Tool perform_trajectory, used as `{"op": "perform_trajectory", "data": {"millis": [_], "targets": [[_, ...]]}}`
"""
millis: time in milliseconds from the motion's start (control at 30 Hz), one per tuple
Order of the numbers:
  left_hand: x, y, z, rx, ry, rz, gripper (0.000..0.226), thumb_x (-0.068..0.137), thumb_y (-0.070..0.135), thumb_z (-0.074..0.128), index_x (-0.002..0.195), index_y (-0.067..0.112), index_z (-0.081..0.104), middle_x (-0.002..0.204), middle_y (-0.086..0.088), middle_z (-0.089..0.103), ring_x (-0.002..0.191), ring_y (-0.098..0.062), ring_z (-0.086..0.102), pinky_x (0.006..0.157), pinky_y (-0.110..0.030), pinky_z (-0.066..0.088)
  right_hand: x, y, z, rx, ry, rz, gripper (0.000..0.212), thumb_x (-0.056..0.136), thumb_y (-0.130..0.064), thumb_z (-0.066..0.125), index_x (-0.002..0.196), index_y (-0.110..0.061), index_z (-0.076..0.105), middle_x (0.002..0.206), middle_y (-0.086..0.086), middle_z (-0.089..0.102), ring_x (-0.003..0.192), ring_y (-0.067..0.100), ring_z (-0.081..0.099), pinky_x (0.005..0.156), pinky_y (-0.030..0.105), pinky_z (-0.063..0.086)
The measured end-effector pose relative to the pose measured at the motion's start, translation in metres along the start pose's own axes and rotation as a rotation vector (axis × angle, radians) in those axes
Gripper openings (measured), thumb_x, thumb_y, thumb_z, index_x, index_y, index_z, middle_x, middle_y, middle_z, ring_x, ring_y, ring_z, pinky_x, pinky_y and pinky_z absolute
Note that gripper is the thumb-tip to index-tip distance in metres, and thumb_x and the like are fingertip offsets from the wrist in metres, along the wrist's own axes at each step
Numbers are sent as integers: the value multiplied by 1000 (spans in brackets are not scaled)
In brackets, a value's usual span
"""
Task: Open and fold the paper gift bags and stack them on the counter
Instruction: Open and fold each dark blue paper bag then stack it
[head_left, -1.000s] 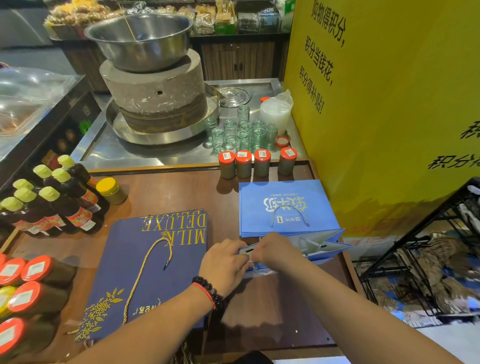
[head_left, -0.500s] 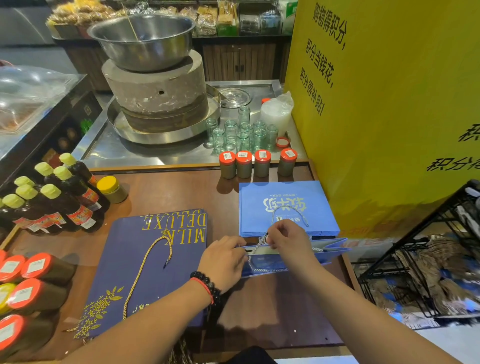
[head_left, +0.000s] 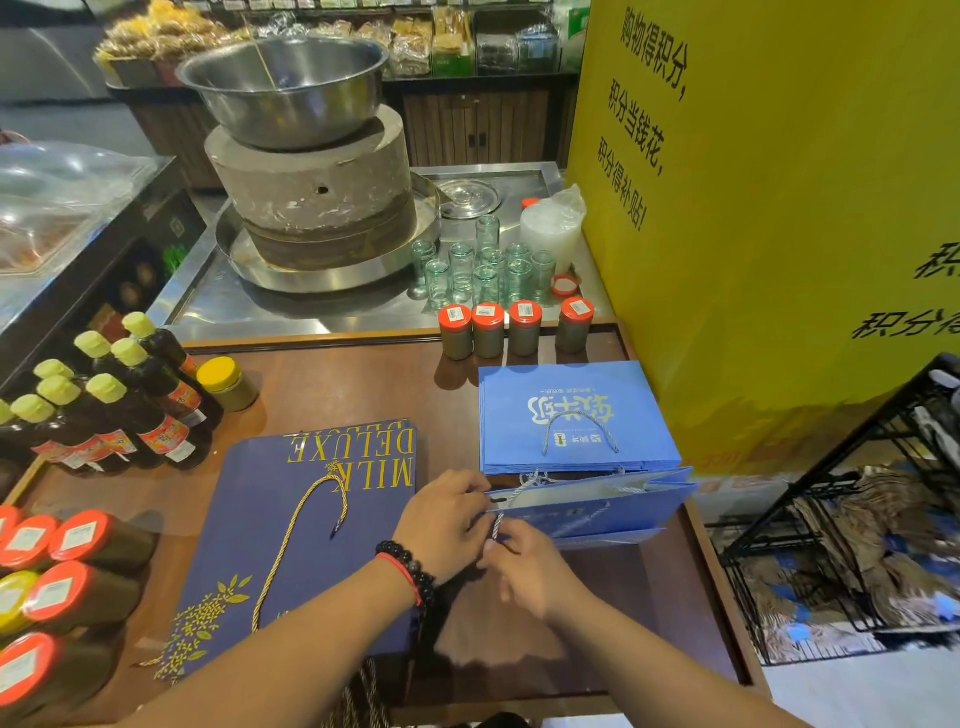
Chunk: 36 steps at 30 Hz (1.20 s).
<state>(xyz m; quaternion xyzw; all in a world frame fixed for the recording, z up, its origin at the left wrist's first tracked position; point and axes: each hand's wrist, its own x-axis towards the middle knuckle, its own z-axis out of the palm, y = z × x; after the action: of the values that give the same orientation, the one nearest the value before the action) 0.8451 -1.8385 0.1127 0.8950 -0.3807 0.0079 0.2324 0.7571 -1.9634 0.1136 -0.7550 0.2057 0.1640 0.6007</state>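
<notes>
A light blue paper gift bag (head_left: 597, 512) lies partly opened on the brown counter (head_left: 597, 613), its mouth facing away from me. My left hand (head_left: 447, 525) grips the bag's left end. My right hand (head_left: 524, 569) pinches the bag's white rope handle (head_left: 498, 522) and holds it out toward me. Behind it lies a flat stack of the same light blue bags (head_left: 574, 415) with white lettering. To the left lies a flat dark blue bag (head_left: 306, 530) printed "MILK DELUXE" with a gold cord.
Red-lidded jars (head_left: 514, 327) and glass cups (head_left: 483, 270) stand behind the bags. Bottles with green caps (head_left: 119, 400) and lying red-lidded jars (head_left: 57, 582) fill the left. A yellow sign wall (head_left: 769, 208) and a black wire rack (head_left: 857, 525) border the right. A stone mill (head_left: 311, 182) carries a steel bowl.
My right hand has moved from the bag's upper edge back toward me, drawing the white rope handle out. The bag now stands more opened. My left hand stays on its left end.
</notes>
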Motion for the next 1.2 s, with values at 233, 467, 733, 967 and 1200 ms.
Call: {"op": "perform_trajectory", "data": {"millis": [233,467,733,967,1200], "targets": [[2,2,-1,29,52,-50,15,88,22,62,88,12,72,103,2,65,93,-16,58,73,-27,47,-16,36,7,-346,-200,-125,39,98,-27,53,59,-25,47,59,-8,45,59,3,43,61,22,33],[2,-2,2,50,60,-48,10,83,23,65,83,15,71,98,5,66,85,-16,61,67,-31,52,-27,33,-19,-812,-63,-166,37,94,-47,42,95,-18,65,93,-7,53,94,19,58,82,34,50],[-3,-2,5,62,53,-24,4,78,22,68,76,18,68,94,9,64,78,-14,61,60,-32,53,2,-42,-117,-894,506,-139,36,96,-42,41,127,-30,57,110,-2,68,107,25,59,84,35,41],[-6,4,6,72,78,-66,8,74,19,75,73,18,67,93,9,64,76,-13,61,56,-28,53,31,-32,-142,-847,57,142,41,93,-41,50,130,-22,55,133,4,56,118,24,52,98,36,43],[-11,6,6,80,43,-80,7,76,22,74,77,18,68,93,7,64,75,-13,62,56,-28,53,25,-25,-154,-187,128,127,33,88,-9,65,118,-19,53,71,6,61,54,14,52,52,20,43]]}}
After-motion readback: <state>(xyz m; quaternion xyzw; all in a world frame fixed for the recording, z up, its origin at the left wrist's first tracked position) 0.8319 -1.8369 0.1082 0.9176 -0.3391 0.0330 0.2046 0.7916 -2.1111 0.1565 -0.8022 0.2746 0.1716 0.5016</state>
